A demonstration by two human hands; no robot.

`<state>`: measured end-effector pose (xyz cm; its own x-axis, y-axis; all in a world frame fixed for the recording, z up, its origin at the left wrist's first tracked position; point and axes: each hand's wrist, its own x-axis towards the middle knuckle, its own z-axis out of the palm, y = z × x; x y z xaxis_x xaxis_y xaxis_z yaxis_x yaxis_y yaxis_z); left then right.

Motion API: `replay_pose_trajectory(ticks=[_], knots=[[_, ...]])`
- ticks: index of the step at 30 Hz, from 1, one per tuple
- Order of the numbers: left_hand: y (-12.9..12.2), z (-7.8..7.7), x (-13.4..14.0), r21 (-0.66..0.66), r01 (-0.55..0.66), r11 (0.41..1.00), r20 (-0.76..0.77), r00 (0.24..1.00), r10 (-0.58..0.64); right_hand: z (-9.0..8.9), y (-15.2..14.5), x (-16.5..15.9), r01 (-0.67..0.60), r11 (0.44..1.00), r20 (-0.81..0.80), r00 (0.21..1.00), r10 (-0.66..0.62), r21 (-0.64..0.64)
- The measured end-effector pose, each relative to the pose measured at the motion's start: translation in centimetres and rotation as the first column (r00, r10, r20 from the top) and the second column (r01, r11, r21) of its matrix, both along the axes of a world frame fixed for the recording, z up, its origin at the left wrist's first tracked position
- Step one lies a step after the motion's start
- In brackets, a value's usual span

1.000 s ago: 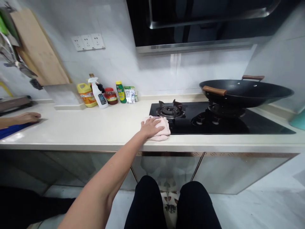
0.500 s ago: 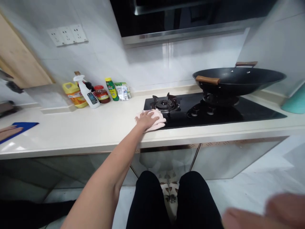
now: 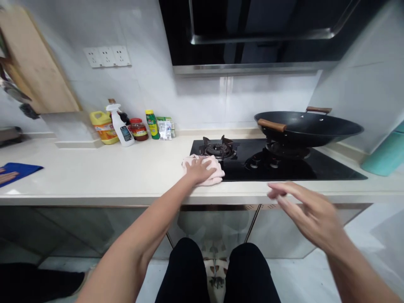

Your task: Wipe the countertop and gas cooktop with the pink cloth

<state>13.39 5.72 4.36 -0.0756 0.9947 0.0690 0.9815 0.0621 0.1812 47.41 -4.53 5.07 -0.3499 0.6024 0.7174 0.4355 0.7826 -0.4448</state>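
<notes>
My left hand (image 3: 199,170) lies on a pale pink cloth (image 3: 215,178), fingers spread and pressing it down. The cloth sits across the front left corner of the black glass gas stove (image 3: 240,171) and the countertop beside it. Just behind the cloth is the left burner (image 3: 218,149). My right hand (image 3: 311,212) hovers in front of the counter's edge on the right, slightly blurred. Its thumb and fingers are apart, with nothing visible between them.
A large black wok (image 3: 311,128) stands on the right burner. Along the wall are a spray bottle (image 3: 122,128), a yellow jug (image 3: 104,128), a red-lidded jar (image 3: 138,129) and a green bottle (image 3: 152,125). Another person's hand (image 3: 8,177) rests on a blue cloth (image 3: 27,170).
My right hand has come up from the lower right corner toward the counter's front edge. My left hand stays on the pink cloth at the stove corner. The camera view has shifted.
</notes>
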Motion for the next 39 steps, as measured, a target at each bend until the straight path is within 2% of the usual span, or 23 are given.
replay_pose_trajectory(ticks=[2,5,8,10,12,14,16,18,21,24,28,30,32,34,37,39], knots=[[-1.9,-0.3,1.6,0.015,0.07,0.997,-0.009,0.998,-0.07,-0.7,4.2,-1.0,0.088,0.992,-0.009,0.996,-0.089,-0.094],[-4.7,-1.4,4.8,0.053,0.176,0.983,-0.019,0.984,-0.175,-3.2,10.7,-1.7,0.285,0.917,0.059,0.958,-0.28,-0.278],[-6.3,-3.2,9.1,0.109,0.319,0.941,-0.045,0.948,-0.316,-5.5,14.9,-1.5,0.367,0.865,0.138,0.93,-0.34,-0.341],[-6.5,-4.7,12.2,0.225,0.432,0.873,-0.121,0.902,-0.415,-6.4,15.9,-1.2,0.415,0.84,0.155,0.91,-0.385,-0.349],[-6.2,-5.9,14.6,0.317,0.468,0.825,-0.211,0.883,-0.42,-6.8,16.0,-1.0,0.468,0.817,0.178,0.884,-0.432,-0.337],[-5.8,-6.8,15.9,0.358,0.48,0.801,-0.275,0.874,-0.401,-7.1,15.6,-1.1,0.509,0.804,0.214,0.86,-0.463,-0.307],[-5.9,-7.3,15.6,0.389,0.514,0.764,-0.324,0.853,-0.409,-7.3,15.3,-1.1,0.539,0.797,0.257,0.839,-0.48,-0.273],[-6.5,-7.8,13.8,0.427,0.54,0.725,-0.357,0.838,-0.414,-7.4,15.2,-1.2,0.553,0.795,0.291,0.826,-0.483,-0.248],[-8.3,-8.4,8.9,0.478,0.473,0.74,-0.346,0.876,-0.336,-7.6,15.2,-1.3,0.555,0.797,0.319,0.82,-0.476,-0.238],[-10.5,-8.5,2.3,0.495,0.401,0.771,-0.342,0.906,-0.252,-7.7,15.1,-1.4,0.552,0.797,0.328,0.821,-0.467,-0.245],[-13.9,-8.2,-7.8,0.462,0.384,0.799,-0.417,0.89,-0.186,-7.7,14.6,-1.8,0.561,0.794,0.328,0.815,-0.478,-0.237],[-15.8,-7.9,-12.8,0.457,0.268,0.848,-0.434,0.899,-0.051,-7.8,14.5,-1.9,0.566,0.791,0.33,0.811,-0.483,-0.233],[-17.7,-7.4,-17.4,0.441,0.08,0.894,-0.432,0.892,0.134,-7.8,14.4,-2.0,0.565,0.792,0.337,0.81,-0.48,-0.231],[-19.6,-6.6,-21.4,0.397,-0.067,0.915,-0.432,0.866,0.251,-7.8,14.4,-2.1,0.558,0.797,0.346,0.812,-0.469,-0.23],[-21.8,-5.1,-25.3,0.322,-0.153,0.934,-0.455,0.84,0.295,-7.6,14.2,-2.1,0.579,0.778,0.405,0.79,-0.461,-0.245],[-22.4,-4.4,-26.1,0.304,-0.189,0.934,-0.47,0.823,0.319,-7.3,13.9,-2.2,0.606,0.755,0.459,0.76,-0.46,-0.248]])
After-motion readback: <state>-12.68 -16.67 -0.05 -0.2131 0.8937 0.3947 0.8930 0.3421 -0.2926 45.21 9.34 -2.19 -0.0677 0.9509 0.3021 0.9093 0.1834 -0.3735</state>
